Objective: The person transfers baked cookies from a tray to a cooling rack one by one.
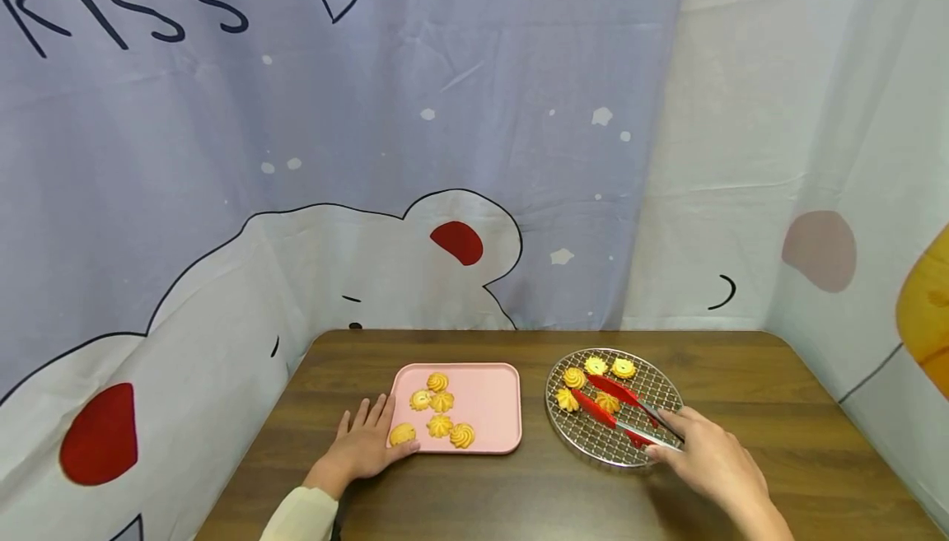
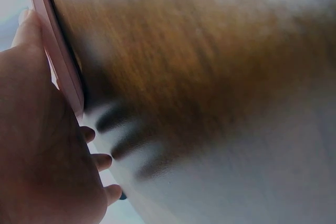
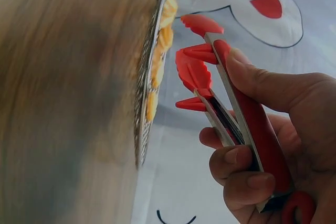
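Observation:
A pink tray bears several swirled butter cookies. My left hand rests against the tray's left end, fingers spread and straight; its thumb lies by the near left corner, close to one cookie. In the left wrist view that hand touches the tray's rim. My right hand grips red-tipped metal tongs over a round wire rack. More cookies lie on the rack. In the right wrist view the tongs stand apart at the tips, off the cookies, holding nothing.
Tray and rack stand side by side on a brown wooden table, with a strip of tabletop between them. A printed curtain hangs behind the table's back edge and along both sides.

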Available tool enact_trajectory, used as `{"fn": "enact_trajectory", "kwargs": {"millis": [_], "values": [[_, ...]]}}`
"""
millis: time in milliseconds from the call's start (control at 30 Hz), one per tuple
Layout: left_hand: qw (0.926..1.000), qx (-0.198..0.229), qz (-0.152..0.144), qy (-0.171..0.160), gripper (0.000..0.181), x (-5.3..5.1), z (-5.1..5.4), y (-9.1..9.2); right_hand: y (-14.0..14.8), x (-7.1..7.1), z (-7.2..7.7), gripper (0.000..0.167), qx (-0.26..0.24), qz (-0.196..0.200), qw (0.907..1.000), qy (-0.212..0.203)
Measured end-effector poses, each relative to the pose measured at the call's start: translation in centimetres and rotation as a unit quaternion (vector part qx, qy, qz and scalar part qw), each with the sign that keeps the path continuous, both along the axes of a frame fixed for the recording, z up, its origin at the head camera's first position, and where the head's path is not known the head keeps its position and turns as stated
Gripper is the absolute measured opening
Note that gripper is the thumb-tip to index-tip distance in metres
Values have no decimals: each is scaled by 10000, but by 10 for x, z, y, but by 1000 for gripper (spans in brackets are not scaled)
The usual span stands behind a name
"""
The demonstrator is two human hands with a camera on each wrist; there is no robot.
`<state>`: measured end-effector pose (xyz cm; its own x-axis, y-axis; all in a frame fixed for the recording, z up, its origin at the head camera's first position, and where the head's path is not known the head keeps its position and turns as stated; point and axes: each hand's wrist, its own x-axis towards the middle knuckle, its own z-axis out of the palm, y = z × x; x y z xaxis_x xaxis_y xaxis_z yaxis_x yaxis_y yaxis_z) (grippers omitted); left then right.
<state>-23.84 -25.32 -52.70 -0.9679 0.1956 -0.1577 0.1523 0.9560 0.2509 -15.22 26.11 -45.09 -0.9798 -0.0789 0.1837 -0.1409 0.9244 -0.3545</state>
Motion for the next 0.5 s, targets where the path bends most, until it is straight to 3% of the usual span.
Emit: {"fn": "enact_trajectory", "kwargs": {"millis": [367,500], "values": [[9999,16,-2,-149,108,3,7,3,-28,-8,6,64,-16,302,9995,-46],[9999,-96,20,-143,109,0,3,1,-36,-10,7,66,-4,417,9990,-135]]}}
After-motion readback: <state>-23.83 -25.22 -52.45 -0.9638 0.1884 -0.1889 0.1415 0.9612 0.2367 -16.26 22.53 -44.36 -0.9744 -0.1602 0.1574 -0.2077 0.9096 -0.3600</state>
